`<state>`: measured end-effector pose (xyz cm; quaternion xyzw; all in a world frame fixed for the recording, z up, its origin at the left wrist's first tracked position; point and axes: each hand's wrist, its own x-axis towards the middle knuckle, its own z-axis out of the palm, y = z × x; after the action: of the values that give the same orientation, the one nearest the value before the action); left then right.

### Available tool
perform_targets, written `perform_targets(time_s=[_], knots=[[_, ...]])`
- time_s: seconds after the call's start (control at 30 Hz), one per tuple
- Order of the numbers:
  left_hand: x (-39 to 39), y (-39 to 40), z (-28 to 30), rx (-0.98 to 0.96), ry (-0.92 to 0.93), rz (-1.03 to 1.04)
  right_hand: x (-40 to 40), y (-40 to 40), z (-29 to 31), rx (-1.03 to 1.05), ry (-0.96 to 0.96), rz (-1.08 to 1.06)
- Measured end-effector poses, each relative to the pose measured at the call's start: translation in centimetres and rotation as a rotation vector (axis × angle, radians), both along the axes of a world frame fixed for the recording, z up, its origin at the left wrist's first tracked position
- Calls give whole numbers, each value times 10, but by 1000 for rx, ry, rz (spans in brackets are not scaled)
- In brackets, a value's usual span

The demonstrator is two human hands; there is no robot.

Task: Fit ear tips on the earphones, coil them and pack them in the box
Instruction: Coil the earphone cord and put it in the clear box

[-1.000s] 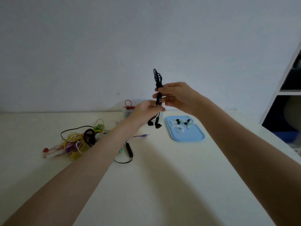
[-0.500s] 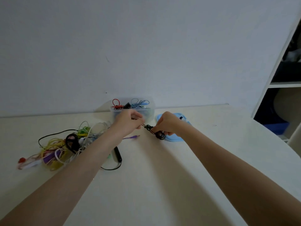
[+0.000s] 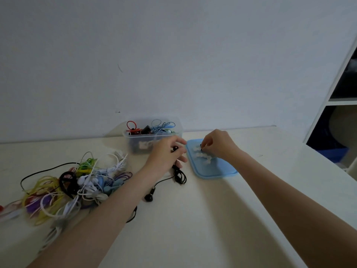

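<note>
Left hand [image 3: 164, 157] fingers curled round black earphones [image 3: 178, 174] on bench [image 3: 193, 219]; right hand [image 3: 218, 145] fingers pinch black tip [image 3: 201, 145] over blue lid [image 3: 214, 171].

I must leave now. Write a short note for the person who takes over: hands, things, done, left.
Left hand holds one black earbud; the black earphones lie coiled on the table beside it, the second bud loose.
Right hand pinches a black ear tip over the blue lid.
Box already holds coiled sets.
Left: fit tips, pack this pair, then the pile.
</note>
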<state>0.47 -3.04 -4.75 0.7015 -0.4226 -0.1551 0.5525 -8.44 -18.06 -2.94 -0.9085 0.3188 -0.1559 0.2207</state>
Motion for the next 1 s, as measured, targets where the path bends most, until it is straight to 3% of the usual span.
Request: perform_targets(time_s=[0.13, 0.33, 0.43, 0.5, 0.6, 0.7, 0.83, 1.0], knots=[[1, -5, -7, 50, -84, -40, 4, -4, -3, -32, -9, 12], [-1, -4, -6, 11, 64, -177, -2, -2, -6, -86, -192, -12], [2, -4, -11, -43, 99, -101, -11, 14, -5, 44, -401, 22], [2, -3, -15, -78, 85, -8, -16, 28, -9, 283, -518, 64], [0, 1, -17, -84, -73, 83, -18, 43, -19, 592, -623, 165], [-4, 3, -18, -97, -225, 161, -19, 48, -24, 710, -685, 187], [-9, 4, -14, -74, -419, 242, -20, 52, -26, 710, -718, 225], [-11, 4, -12, -16, -520, 242, -17, 57, -26, 649, -698, 252]])
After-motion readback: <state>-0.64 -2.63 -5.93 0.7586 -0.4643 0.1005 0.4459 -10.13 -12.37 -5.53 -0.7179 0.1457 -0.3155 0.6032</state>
